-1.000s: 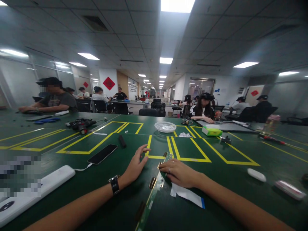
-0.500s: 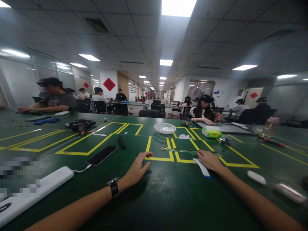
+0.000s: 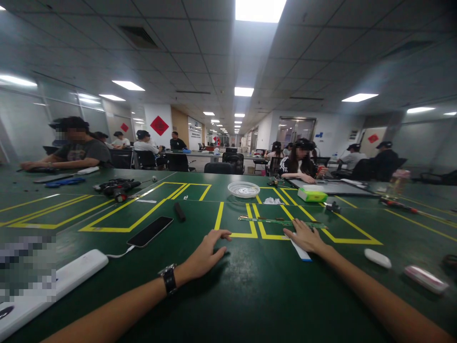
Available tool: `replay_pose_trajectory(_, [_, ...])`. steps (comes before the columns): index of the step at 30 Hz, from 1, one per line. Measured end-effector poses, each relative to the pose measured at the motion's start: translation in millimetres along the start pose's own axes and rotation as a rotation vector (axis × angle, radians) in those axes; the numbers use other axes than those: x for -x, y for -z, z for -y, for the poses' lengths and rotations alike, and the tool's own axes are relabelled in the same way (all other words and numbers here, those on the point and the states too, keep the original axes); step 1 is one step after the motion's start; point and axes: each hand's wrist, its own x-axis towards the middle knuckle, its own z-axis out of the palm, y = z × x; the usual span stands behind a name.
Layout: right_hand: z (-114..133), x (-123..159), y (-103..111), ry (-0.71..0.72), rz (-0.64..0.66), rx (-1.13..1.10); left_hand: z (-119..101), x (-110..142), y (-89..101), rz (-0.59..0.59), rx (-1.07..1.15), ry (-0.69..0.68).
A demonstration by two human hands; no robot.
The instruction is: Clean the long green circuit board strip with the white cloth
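My left hand (image 3: pixel 207 252), with a watch (image 3: pixel 168 278) on its wrist, hovers low over the green table with thumb and fingers apart and nothing between them. My right hand (image 3: pixel 305 237) lies flat, fingers spread, over a white ribbon cable (image 3: pixel 300 251) with a blue end. A long, thin green circuit board strip (image 3: pixel 266 220) lies crosswise at its fingertips; part of the strip is covered by the fingers. Whether the fingertips press on the board or only rest beside it I cannot tell.
A white plastic basket (image 3: pixel 243 189) stands ahead, beyond yellow tape lines. To the left lie a phone (image 3: pixel 150 231), a small black bar (image 3: pixel 180 212) and a white power strip (image 3: pixel 67 278). A green tissue pack (image 3: pixel 312 194) and white case (image 3: pixel 377 258) are right. Co-workers sit beyond.
My right hand has spread its fingers and flattened over the ribbon cable and board. The left hand has shifted slightly right. The whole view has moved a little.
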Motion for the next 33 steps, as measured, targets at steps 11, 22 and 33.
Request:
replay_pose_trajectory(11, [18,-7,36,0.046,-0.098,0.045,-5,-4,0.4,-0.106,-0.045,0.035])
replay_pose_trajectory(22, [107,74,36,0.894,0.135,-0.259,-5,-1,-0.2,-0.084,-0.113,0.017])
replay_pose_trajectory(33, [122,102,32,0.821,-0.149,-0.194,3,2,-9.1,0.338,-0.396,-0.128])
